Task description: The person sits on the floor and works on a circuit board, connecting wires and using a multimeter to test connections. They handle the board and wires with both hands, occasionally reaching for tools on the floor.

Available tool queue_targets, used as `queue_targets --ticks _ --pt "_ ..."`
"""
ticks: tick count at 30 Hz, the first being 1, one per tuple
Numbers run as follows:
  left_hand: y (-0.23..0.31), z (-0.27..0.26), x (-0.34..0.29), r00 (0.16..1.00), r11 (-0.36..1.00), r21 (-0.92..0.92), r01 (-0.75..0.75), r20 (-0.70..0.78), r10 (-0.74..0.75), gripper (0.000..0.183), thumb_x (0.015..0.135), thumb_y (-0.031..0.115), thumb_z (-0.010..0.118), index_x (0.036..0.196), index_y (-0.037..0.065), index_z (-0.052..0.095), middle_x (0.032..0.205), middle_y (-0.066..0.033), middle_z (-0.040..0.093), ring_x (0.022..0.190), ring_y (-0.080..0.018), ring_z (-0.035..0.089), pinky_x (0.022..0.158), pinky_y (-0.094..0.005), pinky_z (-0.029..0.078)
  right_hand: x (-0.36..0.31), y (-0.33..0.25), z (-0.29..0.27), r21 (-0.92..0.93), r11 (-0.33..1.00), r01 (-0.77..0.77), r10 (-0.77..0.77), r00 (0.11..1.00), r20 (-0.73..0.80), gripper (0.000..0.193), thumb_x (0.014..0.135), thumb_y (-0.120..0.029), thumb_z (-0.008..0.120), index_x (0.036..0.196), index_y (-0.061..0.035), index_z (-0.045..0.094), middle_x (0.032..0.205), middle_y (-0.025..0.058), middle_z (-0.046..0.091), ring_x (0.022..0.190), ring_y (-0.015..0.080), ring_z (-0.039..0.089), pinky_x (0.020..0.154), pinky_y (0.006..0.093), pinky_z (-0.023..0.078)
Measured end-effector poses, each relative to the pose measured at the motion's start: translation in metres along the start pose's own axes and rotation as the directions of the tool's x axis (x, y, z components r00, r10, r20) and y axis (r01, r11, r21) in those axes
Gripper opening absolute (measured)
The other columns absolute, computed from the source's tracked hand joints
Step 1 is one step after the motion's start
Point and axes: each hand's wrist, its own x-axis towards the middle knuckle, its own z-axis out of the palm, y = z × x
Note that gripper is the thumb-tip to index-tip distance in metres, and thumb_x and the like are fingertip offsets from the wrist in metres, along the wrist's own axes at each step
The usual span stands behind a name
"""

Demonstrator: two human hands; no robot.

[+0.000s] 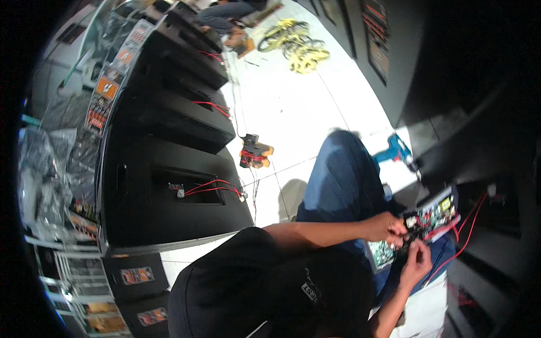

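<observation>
Left hand (387, 228) and right hand (416, 262) pinch dark wiring (415, 235) over a circuit board (430, 216), red wires (455, 223) seemingly attached, mounting apparently undone.

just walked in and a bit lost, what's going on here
Someone is handling an open circuit board. Their left hand and right hand are close together over it, at some small dark parts; the exact grip is hard to tell. Red wires trail to the board's right. A blue drill lies on the floor ahead, and black cabinets stand in a row on the left.
</observation>
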Motion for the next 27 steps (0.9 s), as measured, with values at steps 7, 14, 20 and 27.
queue_targets --ticks 7,14,20,27 --pt "0.001 0.008 -0.001 1.000 0.998 0.055 -0.027 0.004 0.027 0.026 0.082 0.010 0.074 0.102 -0.004 0.066 0.085 -0.0068 0.070 0.079 -0.0093 0.064 0.072 -0.0258 0.050 0.008 0.004 -0.009 0.051 0.997 -0.055 0.048 0.989 0.140 0.006 0.084 0.002 0.066 0.086 0.0012 0.060 0.077 -0.0013 0.055 0.071 0.0056 0.050 0.064 0.0199 0.040" --pt "-0.006 0.007 0.006 0.996 0.999 0.001 -0.051 0.072 0.050 0.028 0.080 0.010 0.075 0.100 -0.002 0.061 0.080 -0.0047 0.065 0.075 -0.0084 0.061 0.067 -0.0256 0.047 0.006 -0.008 -0.013 0.050 0.998 -0.035 0.027 0.986 0.167 0.008 0.090 -0.003 0.060 0.092 0.0043 0.060 0.079 0.0031 0.060 0.065 0.0082 0.053 0.058 0.0239 0.044" --pt "0.000 0.002 0.003 0.987 0.989 0.147 -0.010 0.158 -0.013 0.023 0.081 0.013 0.074 0.094 0.000 0.061 0.081 -0.0061 0.066 0.075 -0.0078 0.061 0.066 -0.0259 0.049 0.004 -0.016 -0.017 -0.124 0.991 0.047 -0.024 0.983 0.182 0.010 0.093 -0.004 0.056 0.095 0.0034 0.062 0.078 0.0052 0.061 0.058 0.0098 0.056 0.050 0.0249 0.046" --pt "0.001 0.007 -0.004 0.982 0.961 0.237 -0.141 0.160 0.105 0.018 0.085 0.014 0.069 0.094 -0.001 0.063 0.077 -0.0042 0.065 0.070 -0.0090 0.060 0.065 -0.0256 0.048 0.002 -0.020 -0.016 0.031 0.998 -0.055 0.049 0.986 0.161 0.009 0.093 -0.004 0.055 0.097 0.0026 0.061 0.076 0.0044 0.061 0.057 0.0083 0.056 0.049 0.0221 0.046"
